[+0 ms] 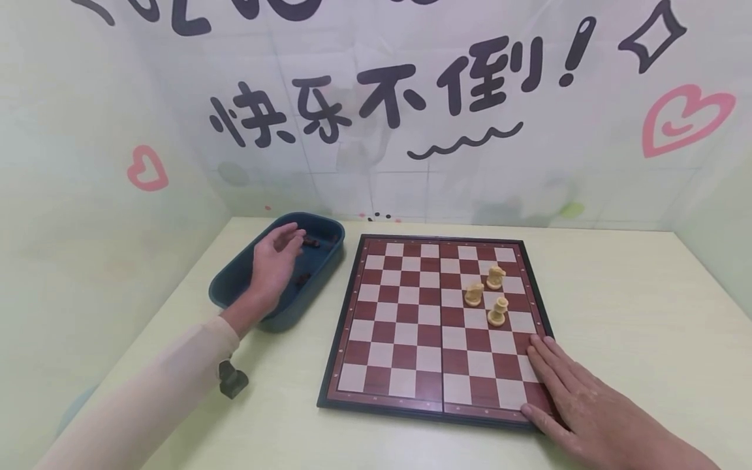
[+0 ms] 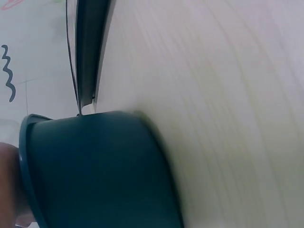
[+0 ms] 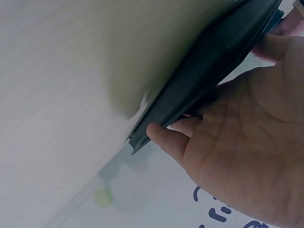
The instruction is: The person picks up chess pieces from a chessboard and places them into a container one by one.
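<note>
On the left side of the table (image 1: 617,294), a blue tub (image 1: 235,281) serves as the container for the dark chess pieces; at least two lie in it, one near the far end (image 1: 311,243) and one by the right wall (image 1: 302,279). The left hand (image 1: 273,266) is positioned over the tub. Its fingers are loosely bent and its thumb stands apart from them; no piece shows in its grasp. The far dark piece is just beside the fingertips, but contact between them cannot be confirmed. The left wrist view shows mainly the outside of the tub and does not settle the point. To the right of the tub, apart from it, the chessboard (image 1: 388,331) lies unfolded and flat. Its left half bears no pieces. Its right half bears three pale pieces, all upright: a knight (image 1: 473,295), a second knight (image 1: 495,279) farther back, and a piece with a flared top (image 1: 497,312) nearer the front. Judged from this layout, the work is partly complete: three pale pieces are on the board, and the visible dark pieces are off it. At the right edge, the right hand (image 1: 593,405) rests on the board, fingers extended, thumb spread toward the near corner, gripping no piece.
</note>
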### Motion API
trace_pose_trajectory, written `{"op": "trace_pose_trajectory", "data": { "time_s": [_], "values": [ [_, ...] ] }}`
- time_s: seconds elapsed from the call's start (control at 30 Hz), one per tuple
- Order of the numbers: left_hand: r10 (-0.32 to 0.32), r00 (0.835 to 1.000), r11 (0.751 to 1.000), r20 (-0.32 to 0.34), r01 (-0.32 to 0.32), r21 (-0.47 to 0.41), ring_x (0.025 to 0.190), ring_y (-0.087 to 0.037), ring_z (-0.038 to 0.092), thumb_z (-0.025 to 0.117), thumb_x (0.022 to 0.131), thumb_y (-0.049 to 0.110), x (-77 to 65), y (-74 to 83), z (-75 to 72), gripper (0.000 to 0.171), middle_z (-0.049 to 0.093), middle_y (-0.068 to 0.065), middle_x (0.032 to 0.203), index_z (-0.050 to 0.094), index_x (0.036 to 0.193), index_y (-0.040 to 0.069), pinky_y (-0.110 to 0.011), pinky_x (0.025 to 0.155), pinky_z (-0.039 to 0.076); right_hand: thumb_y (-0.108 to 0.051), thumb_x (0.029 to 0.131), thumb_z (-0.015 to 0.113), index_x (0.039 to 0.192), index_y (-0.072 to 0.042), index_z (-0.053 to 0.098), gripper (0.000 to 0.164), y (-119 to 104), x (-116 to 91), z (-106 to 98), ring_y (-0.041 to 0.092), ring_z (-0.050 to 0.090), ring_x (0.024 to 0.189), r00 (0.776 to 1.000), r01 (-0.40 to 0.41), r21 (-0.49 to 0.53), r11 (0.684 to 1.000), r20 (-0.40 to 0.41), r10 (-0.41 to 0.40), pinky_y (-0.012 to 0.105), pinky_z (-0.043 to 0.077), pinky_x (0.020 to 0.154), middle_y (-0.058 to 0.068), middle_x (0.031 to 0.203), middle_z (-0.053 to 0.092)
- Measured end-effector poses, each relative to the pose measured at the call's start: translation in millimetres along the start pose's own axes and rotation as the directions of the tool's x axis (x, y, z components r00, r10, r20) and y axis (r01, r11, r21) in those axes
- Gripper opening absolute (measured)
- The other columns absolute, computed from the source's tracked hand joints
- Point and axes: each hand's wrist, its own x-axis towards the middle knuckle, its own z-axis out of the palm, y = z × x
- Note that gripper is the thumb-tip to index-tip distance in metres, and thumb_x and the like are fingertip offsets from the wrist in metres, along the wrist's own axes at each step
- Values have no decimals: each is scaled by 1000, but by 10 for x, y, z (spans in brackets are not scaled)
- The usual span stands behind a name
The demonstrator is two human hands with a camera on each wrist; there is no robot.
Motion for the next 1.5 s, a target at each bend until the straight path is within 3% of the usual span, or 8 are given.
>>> {"op": "trace_pose_trajectory", "data": {
  "time_s": [0.2,0.4,0.7,0.87,0.97,1.2,1.33,1.5],
  "values": [
    [-4,999,998,48,6,-56,114,-24,61,52,105,3,-19,37,91,40,59,-22,135,48,144,-7,-32,101,49,-55,100,58,155,4,33,85,1,-13,8,31,26,148,1000,-6,-4,1000,13,6,11,-11,110,19,162,28],
    [2,998,993,59,5,-118,123,-36,57,54,105,3,-10,88,200,38,60,-24,133,51,141,-9,-32,102,49,-54,99,60,155,4,34,84,18,-23,25,25,18,151,998,27,-22,999,-48,-28,13,-8,113,21,160,31],
    [3,994,980,110,19,-200,125,-32,56,57,102,3,-23,152,390,40,59,-25,133,52,141,-8,-33,102,49,-55,99,59,155,3,34,84,11,-11,-5,29,25,149,1000,8,-18,1000,-15,-8,12,-9,112,21,161,29],
    [25,987,985,158,3,-174,124,-27,56,60,100,4,-73,210,544,42,60,-23,135,55,140,-5,-27,97,49,-57,99,57,156,2,33,85,-6,7,-38,31,27,148,999,-22,-1,1000,30,22,10,-11,109,18,163,27],
    [32,982,985,187,1,-174,124,-31,57,60,100,3,-83,224,649,42,60,-24,133,54,141,-5,-27,98,50,-58,100,56,156,2,33,86,-11,17,-46,32,28,148,998,-37,6,999,55,36,9,-12,108,17,164,26],
    [22,967,979,254,31,-203,121,-33,60,62,101,5,-149,287,907,41,62,-22,131,55,141,-2,-33,99,51,-56,100,57,156,2,33,85,-1,3,-25,32,27,148,999,-21,6,1000,32,20,10,-11,109,18,163,27],
    [62,958,970,280,8,-243,123,-34,59,62,101,4,-163,336,1073,40,62,-23,131,56,140,-3,-35,101,50,-57,99,57,156,2,33,85,-3,-5,-30,32,27,148,998,-36,8,999,45,35,9,-11,109,18,163,26],
    [61,949,968,310,19,-249,125,-26,58,63,101,6,-162,404,1218,39,64,-15,131,59,139,0,-32,102,49,-58,99,57,156,2,34,85,-18,0,-40,32,28,148,998,-38,14,999,41,37,10,-11,109,17,164,26]
  ]
}}
